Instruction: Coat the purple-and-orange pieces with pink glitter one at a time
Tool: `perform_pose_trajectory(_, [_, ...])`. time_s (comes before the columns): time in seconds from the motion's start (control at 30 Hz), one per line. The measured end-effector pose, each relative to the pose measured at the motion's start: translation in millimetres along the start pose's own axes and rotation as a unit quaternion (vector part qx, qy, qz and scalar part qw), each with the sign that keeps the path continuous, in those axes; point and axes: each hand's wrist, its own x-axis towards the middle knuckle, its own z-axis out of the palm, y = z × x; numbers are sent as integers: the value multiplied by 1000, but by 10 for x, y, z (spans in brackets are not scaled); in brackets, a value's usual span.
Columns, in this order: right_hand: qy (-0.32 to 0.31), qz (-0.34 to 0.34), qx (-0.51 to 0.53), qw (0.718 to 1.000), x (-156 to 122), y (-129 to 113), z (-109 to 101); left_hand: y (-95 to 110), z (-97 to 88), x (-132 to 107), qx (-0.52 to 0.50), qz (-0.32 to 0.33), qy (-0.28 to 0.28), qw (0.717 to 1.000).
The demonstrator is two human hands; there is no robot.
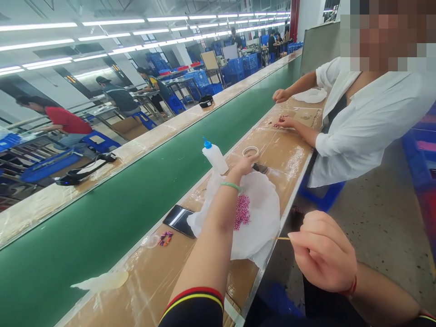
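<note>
My left hand (244, 165) stretches across a white sheet (262, 200) to the near edge of a roll of tape (251, 150); its fingers are too small to tell whether they grip the roll. Just beside it lies a small dark object (260, 168). On the sheet is a pile of small pink-purple beads (242, 211), partly behind my left forearm. My right hand (323, 252) is closed past the table edge, pinching a thin yellowish stick (283, 238) that points toward the sheet. A white squeeze bottle (215, 156) with a blue cap stands beyond my left wrist.
A black phone (179, 220), an orange-purple beaded ring (165, 238) and a pale limp piece (104, 281) lie to the left. A green conveyor belt (146, 175) runs alongside. At right, a co-worker in a white shirt (378, 118) handles small dark-red pieces.
</note>
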Motion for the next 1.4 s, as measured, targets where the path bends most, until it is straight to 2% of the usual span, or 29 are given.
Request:
perform_pose_trajectory(0.07, [6,2,-2,1000,14,3,-3,47,3,-1,6,5,-35,999])
perform_pose_trajectory(0.17, [12,2,-9,1000,47,-8,-7,114,-52,-10,-21,-14,-41,999])
perform_pose_trajectory(0.27, [8,-11,-13,1000,88,-37,-12,197,-244,-75,-72,-30,-6,997])
perform_pose_trajectory(0.33, [7,-19,-13,1000,125,-65,-9,272,-437,-213,-127,-35,31,991])
perform_pose_trajectory(0.43, [4,-23,-13,1000,206,-127,12,391,-719,-649,-221,-46,67,972])
perform_pose_trajectory(0.53, [-4,-35,-1,999,307,-226,58,475,-874,-1343,-302,-78,63,948])
perform_pose_trajectory(0.67, [-25,-53,34,998,375,-397,173,555,-869,-2377,-385,-141,48,911])
perform_pose_trajectory(0.73, [-38,-53,54,996,359,-488,263,615,-833,-2826,-442,-172,43,880])
perform_pose_trajectory(0.9, [-72,-72,106,989,223,-718,540,779,-756,-3655,-562,-233,61,791])
perform_pose_trajectory(1.03, [-137,-115,148,973,95,-851,720,806,-703,-4075,-616,-266,96,735])
perform_pose_trajectory(1.13, [-191,-143,163,957,45,-900,802,782,-681,-4271,-651,-246,132,706])
perform_pose_trajectory(1.27, [-244,-184,164,938,82,-931,854,771,-680,-4426,-665,-220,164,695])
perform_pose_trajectory(1.4, [-270,-219,162,923,165,-958,877,793,-679,-4540,-668,-198,202,689])
